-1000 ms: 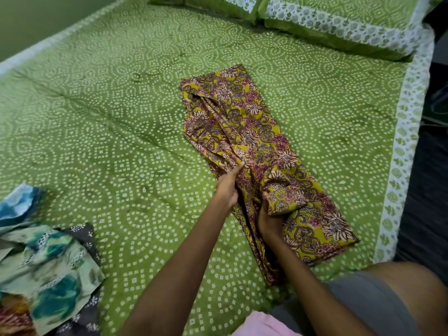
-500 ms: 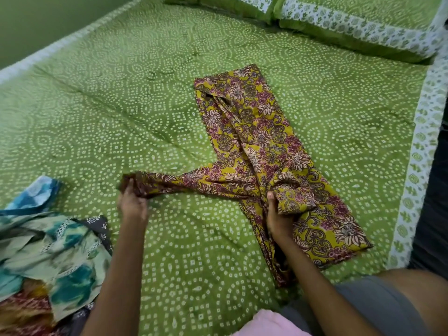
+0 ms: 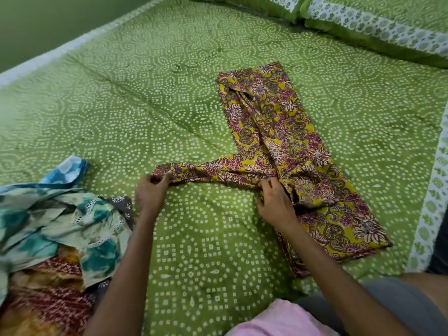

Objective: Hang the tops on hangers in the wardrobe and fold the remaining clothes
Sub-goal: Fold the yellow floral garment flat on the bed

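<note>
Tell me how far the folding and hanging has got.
Early stage, judging by this view. Done: the yellow floral garment lies lengthwise on the green bedspread, roughly doubled. In hand: the left hand pinches the end of a strip pulled sideways from it, and the right hand grips the bunched middle. Left: the crumpled pile of clothes at the left; no hangers or wardrobe show.

It was a home bedroom: a bed (image 3: 169,105) under a green printed sheet, with matching pillows (image 3: 378,23) at its head.

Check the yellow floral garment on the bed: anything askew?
Yes. A strip of the yellow floral garment sticks out sideways, stretched between the left hand and right hand, and the middle is bunched.
</note>
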Tool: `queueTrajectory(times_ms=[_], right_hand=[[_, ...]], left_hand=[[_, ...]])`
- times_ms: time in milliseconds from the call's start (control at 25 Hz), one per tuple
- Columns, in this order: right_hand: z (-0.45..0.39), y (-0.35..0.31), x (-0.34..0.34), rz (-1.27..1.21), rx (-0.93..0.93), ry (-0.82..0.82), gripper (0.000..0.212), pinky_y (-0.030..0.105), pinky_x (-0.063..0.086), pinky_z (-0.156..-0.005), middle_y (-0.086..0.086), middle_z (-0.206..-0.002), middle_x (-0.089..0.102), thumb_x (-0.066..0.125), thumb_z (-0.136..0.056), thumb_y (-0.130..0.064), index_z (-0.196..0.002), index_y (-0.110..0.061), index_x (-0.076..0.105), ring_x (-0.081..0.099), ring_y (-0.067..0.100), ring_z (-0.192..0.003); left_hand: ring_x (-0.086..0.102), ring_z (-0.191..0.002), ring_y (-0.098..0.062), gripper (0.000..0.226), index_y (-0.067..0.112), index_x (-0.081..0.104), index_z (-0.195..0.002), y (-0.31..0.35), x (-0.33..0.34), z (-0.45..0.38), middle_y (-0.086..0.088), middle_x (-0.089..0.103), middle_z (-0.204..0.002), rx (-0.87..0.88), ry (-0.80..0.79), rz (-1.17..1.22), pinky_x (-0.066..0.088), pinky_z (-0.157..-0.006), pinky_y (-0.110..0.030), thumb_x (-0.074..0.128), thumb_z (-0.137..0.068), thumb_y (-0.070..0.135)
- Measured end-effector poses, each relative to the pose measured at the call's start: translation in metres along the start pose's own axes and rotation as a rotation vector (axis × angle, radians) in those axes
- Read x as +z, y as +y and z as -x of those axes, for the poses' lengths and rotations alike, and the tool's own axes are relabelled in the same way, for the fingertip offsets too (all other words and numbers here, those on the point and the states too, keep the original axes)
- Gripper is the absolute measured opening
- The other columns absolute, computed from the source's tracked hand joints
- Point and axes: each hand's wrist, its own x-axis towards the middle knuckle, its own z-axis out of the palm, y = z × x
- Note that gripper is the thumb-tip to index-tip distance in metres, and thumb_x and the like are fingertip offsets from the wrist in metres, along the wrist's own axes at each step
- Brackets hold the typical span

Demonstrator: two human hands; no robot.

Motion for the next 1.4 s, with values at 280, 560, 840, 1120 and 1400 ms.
queueTrajectory(times_ms=[280,560,840,1120,1400], right_hand=[[-0.027,0.004,0.018,0.081,-0.236,0.155,0.023,0.035,0.039,-0.092,0.015,-0.107,0.061,0.049,-0.092,-0.003,-0.112,0.000,0.060,0.055,0.027,-0.100],[-0.009,0.031,0.013,-0.060,-0.505,0.194,0.024,0.037,0.052,-0.072,0.010,-0.084,0.058,0.062,-0.072,0.010,-0.092,-0.003,0.066,0.055,0.022,-0.079],[-0.002,0.026,0.005,0.113,-0.431,-0.120,0.045,0.037,0.029,-0.110,0.002,-0.125,0.044,0.049,-0.086,-0.009,-0.130,-0.016,0.048,0.037,0.016,-0.117],[0.057,0.043,-0.008,-0.288,-0.362,0.157,0.039,0.018,0.036,-0.098,0.004,-0.124,0.050,0.057,-0.087,-0.008,-0.125,-0.011,0.052,0.047,0.014,-0.113],[0.055,0.093,-0.020,-0.834,0.541,0.490,0.020,0.022,0.037,-0.061,0.009,-0.098,0.049,0.059,-0.088,-0.003,-0.097,-0.013,0.044,0.049,0.018,-0.078]], left_hand=[[0.061,-0.100,-0.026,0.034,0.008,0.059,-0.111,0.012,0.024,0.007,-0.010,0.065,-0.107,-0.001,0.099,0.078,0.050,-0.085,-0.036,0.066,-0.085,0.029],[0.062,-0.094,-0.028,0.031,0.013,0.048,-0.115,-0.045,-0.032,0.046,-0.016,0.060,-0.115,-0.137,-0.051,0.251,0.055,-0.077,-0.043,0.062,-0.087,0.011],[0.057,-0.103,-0.032,0.058,0.006,0.041,-0.126,-0.041,-0.035,0.060,-0.017,0.057,-0.120,-0.185,-0.065,0.083,0.048,-0.092,-0.049,0.065,-0.084,0.039],[0.029,-0.132,-0.038,0.067,0.000,0.021,-0.142,-0.009,-0.005,0.071,-0.023,0.028,-0.145,-0.071,0.135,-0.240,0.030,-0.106,-0.044,0.058,-0.087,0.011],[0.046,-0.103,-0.011,0.023,0.007,0.060,-0.110,0.072,0.095,0.147,-0.005,0.056,-0.113,0.610,-0.191,-0.026,0.041,-0.094,-0.029,0.060,-0.089,0.018]])
